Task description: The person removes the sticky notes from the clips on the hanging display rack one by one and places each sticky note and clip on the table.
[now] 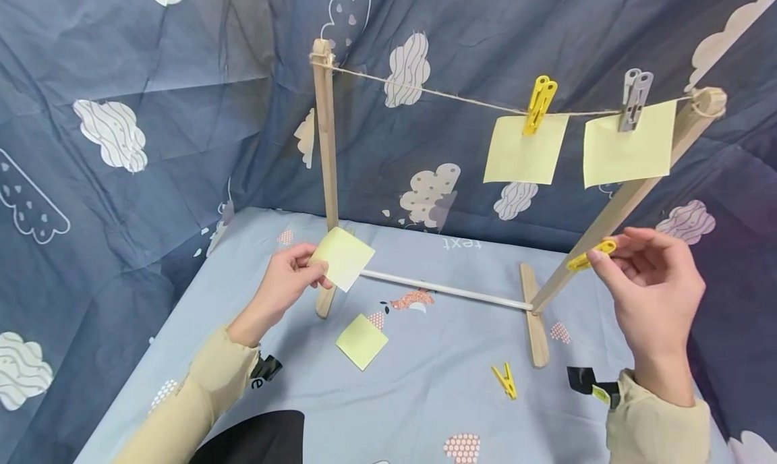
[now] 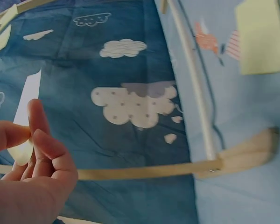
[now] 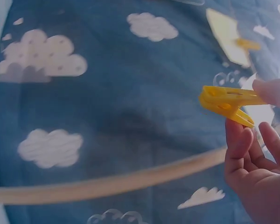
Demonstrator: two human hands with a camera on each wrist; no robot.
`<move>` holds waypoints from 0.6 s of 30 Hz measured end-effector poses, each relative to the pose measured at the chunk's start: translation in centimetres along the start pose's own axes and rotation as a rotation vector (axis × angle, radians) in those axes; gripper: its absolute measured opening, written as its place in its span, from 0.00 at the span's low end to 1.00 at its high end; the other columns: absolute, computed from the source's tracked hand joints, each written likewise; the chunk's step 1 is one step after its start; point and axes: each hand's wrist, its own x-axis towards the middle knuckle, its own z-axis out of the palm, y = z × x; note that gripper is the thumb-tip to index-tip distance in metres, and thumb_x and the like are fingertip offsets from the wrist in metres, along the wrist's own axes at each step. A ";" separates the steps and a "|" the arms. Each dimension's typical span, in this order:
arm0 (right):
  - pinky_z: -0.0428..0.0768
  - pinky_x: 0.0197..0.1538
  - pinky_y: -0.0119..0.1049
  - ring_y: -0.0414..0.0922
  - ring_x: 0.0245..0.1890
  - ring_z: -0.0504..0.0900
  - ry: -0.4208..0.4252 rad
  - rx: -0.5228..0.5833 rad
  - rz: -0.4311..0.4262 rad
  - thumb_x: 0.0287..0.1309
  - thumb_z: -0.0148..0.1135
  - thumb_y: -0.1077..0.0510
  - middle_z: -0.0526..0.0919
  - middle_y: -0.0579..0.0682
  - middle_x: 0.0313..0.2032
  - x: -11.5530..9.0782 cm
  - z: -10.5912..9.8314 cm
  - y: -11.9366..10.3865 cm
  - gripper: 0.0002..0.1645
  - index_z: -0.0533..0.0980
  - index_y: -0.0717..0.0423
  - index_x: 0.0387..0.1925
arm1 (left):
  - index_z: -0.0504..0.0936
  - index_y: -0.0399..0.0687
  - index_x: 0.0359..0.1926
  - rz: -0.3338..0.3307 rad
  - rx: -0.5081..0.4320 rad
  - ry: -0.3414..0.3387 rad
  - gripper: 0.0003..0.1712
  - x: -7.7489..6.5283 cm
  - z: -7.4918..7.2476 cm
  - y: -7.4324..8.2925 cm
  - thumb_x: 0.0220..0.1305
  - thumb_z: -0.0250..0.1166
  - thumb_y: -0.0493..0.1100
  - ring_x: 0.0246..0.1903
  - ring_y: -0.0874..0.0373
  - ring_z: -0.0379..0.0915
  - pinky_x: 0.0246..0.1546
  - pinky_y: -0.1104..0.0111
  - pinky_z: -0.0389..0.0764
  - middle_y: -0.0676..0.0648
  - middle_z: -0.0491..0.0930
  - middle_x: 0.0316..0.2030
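In the head view, we see the left grip (image 1: 286,278) pinching a pale yellow note (image 1: 343,257) by its left side, so the note reaches out toward the right grip (image 1: 657,285), which pinches a yellow clip (image 1: 590,255). The clip's long axis slants, its free end pointing toward the left grip. We judge the deciding relation to be with the string (image 1: 437,95): its bare stretch runs above and between both grips, touching neither. The left grip is nearer the left post (image 1: 326,140); the right grip is nearer the two hung notes (image 1: 525,155), above it and to its left. On the tabletop (image 1: 434,376), a loose note (image 1: 362,342) lies below and right of the left grip, a spare clip (image 1: 505,382) below and left of the right grip. In the left wrist view, we see the held note nearly edge-on, tilted upright between thumb and fingers. In the right wrist view, the held clip's two legs spread between thumb and fingers, its joined end jutting away from the grip.
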 end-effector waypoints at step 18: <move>0.70 0.29 0.18 0.29 0.28 0.74 -0.395 -0.612 0.198 0.43 0.69 0.57 0.77 0.47 0.33 -7.4 -3.1 9.1 0.27 0.71 0.56 0.47 | 0.77 0.34 0.38 -0.198 0.209 -0.246 0.12 -1.4 -2.4 -8.0 0.49 0.58 0.30 0.21 0.50 0.76 0.26 0.61 0.77 0.43 0.79 0.23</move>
